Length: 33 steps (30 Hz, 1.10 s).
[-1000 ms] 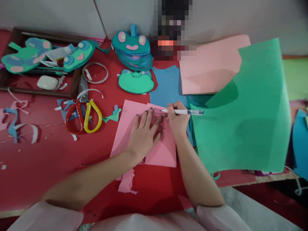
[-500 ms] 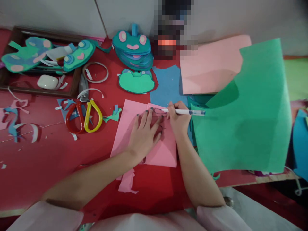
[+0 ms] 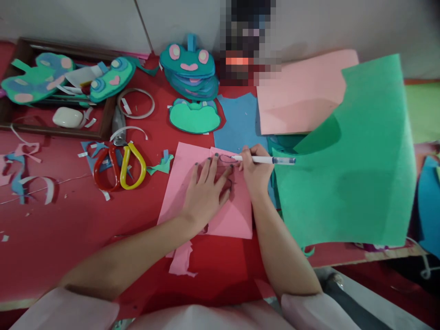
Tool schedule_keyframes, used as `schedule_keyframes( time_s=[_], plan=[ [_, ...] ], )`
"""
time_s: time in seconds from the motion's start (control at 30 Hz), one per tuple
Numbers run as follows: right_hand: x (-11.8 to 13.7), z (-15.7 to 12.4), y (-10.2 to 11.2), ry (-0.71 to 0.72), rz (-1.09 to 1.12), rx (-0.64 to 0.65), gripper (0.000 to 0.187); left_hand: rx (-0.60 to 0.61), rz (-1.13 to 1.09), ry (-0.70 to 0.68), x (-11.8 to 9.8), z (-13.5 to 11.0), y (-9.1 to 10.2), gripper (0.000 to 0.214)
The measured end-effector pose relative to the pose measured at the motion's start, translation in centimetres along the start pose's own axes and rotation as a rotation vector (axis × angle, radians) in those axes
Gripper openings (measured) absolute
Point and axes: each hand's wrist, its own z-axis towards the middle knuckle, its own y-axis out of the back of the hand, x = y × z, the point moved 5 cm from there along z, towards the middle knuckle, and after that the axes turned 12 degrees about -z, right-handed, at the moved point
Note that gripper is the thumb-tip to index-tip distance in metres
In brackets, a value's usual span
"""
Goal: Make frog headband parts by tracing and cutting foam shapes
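Note:
A folded pink sheet lies on the red table in front of me. My left hand rests flat on it with the fingers spread, pressing its surface. In my right hand is a white pen with a blue-tinted clear end, its tip touching the sheet near the top. A small dark oval outline is drawn there, just beyond my left fingertips. Another curved line is partly covered by my left fingers. Under the sheet's top right corner, a blue sheet sticks out.
Scissors with red and yellow handles lie to the left, beside a tape ring and paper scraps. A wooden frame holds cut-out shapes. Frog-like felt faces are stacked at the back. A large green sheet spreads on the right.
The pen has shifted very slightly to the right along the oval, whose outline looks fuller. My left hand stays in place. A dark shape has appeared at the lower right, below the table edge.

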Motion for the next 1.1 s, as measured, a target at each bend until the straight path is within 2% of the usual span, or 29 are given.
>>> schedule_keyframes(
  time_s=[0.2,0.4,0.6,0.8,0.97,1.1],
  plan=[
    [0.23,-0.03,-0.18,0.024,-0.018,0.036,0.033,-0.009,0.0,-0.004,0.04,0.0,-0.07,0.051],
    [-0.06,0.0,0.05,-0.002,0.002,-0.004,0.032,-0.013,0.003,-0.01,0.01,-0.02,-0.08,0.051],
    [-0.27,0.03,-0.12,0.0,-0.023,0.016,0.032,-0.017,0.001,-0.007,0.03,-0.01,-0.02,0.051],
    [-0.62,0.07,0.02,-0.049,0.053,-0.022,0.031,-0.003,-0.007,0.004,-0.01,0.0,0.05,0.051],
    [-0.15,0.12,0.02,-0.004,-0.04,0.01,0.032,-0.002,-0.012,0.004,0.0,-0.01,0.03,0.05],
    [-0.32,0.13,0.35,-0.044,-0.019,-0.039,0.032,0.004,-0.017,0.007,0.05,0.01,-0.02,0.051]
  ],
)
